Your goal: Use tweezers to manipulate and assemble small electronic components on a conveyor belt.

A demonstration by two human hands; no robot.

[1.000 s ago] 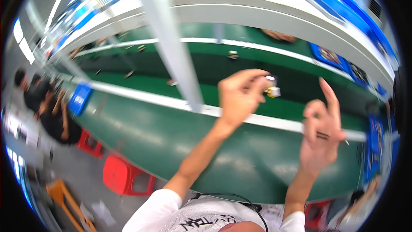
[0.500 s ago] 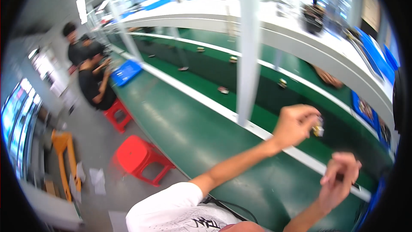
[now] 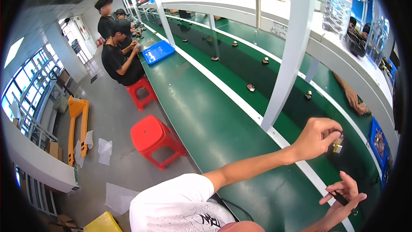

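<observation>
My left hand [image 3: 316, 141] reaches out over the dark conveyor belt with thumb and fingers pinched. At its fingertips is a small part with yellow and silvery faces [image 3: 337, 146], its exact kind too small to tell. My right hand [image 3: 343, 194] is lower and nearer, over the belt's near edge, palm turned up. A slim black tool [image 3: 340, 198] lies across its palm, held under the thumb, while some fingers stretch out. Several similar small parts, such as one with a yellowish top [image 3: 308, 95] and a red and white one [image 3: 251, 87], lie along the belt.
A green worktable [image 3: 206, 124] runs along the belt, with a blue tray [image 3: 158, 52] farther off. A white post [image 3: 288, 56] and shelf stand ahead. Another person's hands [image 3: 355, 101] rest across the belt by a blue bin [image 3: 378, 141]. Red stools [image 3: 151, 132] stand left; co-workers sit beyond.
The view has swung, so the scene sits farther right and lower. My left hand still pinches the small part. My right hand's fingers have opened out, showing the black tool more plainly.
</observation>
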